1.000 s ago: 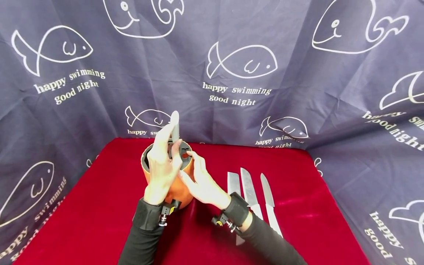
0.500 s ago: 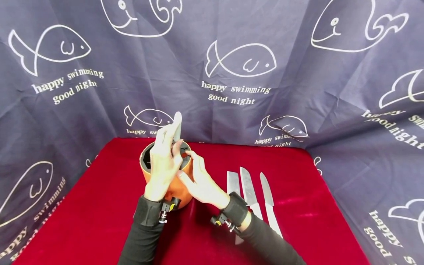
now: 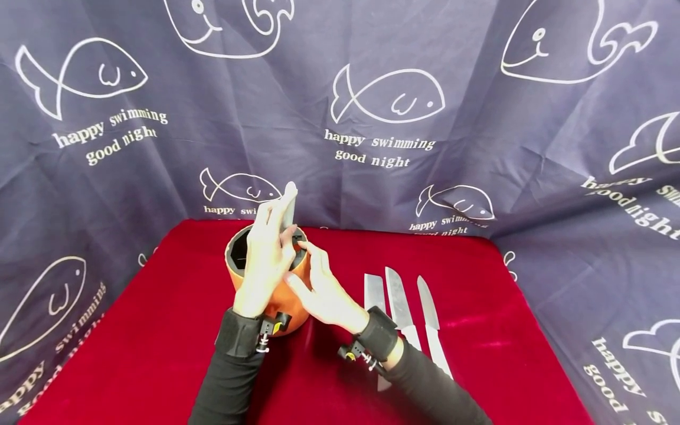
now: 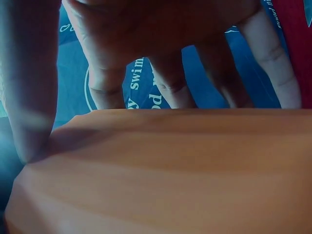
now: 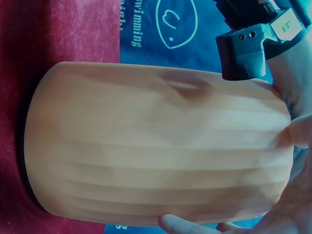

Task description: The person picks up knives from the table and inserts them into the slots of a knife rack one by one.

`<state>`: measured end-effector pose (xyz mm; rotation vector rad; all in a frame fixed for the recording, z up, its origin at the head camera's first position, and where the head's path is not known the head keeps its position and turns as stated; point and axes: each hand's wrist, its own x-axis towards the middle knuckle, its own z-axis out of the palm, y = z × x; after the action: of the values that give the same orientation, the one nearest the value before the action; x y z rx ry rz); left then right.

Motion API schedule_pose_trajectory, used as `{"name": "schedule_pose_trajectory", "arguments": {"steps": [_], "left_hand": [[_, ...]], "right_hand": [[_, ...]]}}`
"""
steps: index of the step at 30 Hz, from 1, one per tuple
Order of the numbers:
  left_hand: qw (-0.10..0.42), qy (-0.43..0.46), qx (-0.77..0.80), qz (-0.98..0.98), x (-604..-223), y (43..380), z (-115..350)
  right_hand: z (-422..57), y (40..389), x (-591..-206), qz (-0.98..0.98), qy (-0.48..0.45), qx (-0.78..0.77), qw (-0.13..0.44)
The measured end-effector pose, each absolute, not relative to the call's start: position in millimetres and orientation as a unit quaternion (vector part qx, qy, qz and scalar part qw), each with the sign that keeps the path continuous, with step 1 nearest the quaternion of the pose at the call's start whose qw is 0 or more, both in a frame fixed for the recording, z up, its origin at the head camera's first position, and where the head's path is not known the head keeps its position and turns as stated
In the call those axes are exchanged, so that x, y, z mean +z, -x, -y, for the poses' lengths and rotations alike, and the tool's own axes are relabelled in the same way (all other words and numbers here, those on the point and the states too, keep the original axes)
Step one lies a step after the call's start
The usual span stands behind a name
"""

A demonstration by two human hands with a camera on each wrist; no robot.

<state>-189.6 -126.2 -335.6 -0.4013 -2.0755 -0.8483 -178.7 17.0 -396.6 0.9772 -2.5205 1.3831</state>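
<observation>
An orange, ribbed, round knife block (image 3: 287,304) with a dark top insert stands on the red cloth. My left hand (image 3: 265,254) is over its top and grips what looks like a white-handled knife (image 3: 289,206), pointing up and leaning slightly right. Its lower part is hidden by the hand and block. On the block's right side my right hand (image 3: 326,292) holds it, the thumb near the rim. The left wrist view shows fingers reaching around the far side of the block (image 4: 170,161). In the right wrist view the block (image 5: 156,141) fills the middle.
To the right lie a broad cleaver (image 3: 374,290), a large kitchen knife (image 3: 398,300) and a slimmer knife (image 3: 428,304), blades pointing away. My right forearm crosses above the cleaver's handle. A grey-blue fish-print curtain (image 3: 382,195) hangs behind the red-covered table (image 3: 494,330).
My left hand has shifted slightly right over the block. The white handle leans further right, and more of the dark opening shows on the left. My right hand stays in place.
</observation>
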Motion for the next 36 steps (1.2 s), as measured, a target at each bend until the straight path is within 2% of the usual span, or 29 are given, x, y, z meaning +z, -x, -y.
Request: {"name": "schedule_pose_trajectory", "arguments": {"steps": [13,20,36], "left_hand": [[0.423,0.157,-0.341,0.825,-333.0,193.8,127.0],[0.407,0.143,-0.348,0.832,-338.4,191.0,127.2],[0.418,0.145,-0.342,0.829,-339.3,191.8,131.6]], "right_hand": [[-17.1,180.6,-395.9,0.834,-0.309,0.454,0.058],[-17.6,175.9,-398.3,0.833,-0.312,0.454,0.048],[-16.9,174.6,-398.4,0.817,-0.302,0.490,0.041]]}}
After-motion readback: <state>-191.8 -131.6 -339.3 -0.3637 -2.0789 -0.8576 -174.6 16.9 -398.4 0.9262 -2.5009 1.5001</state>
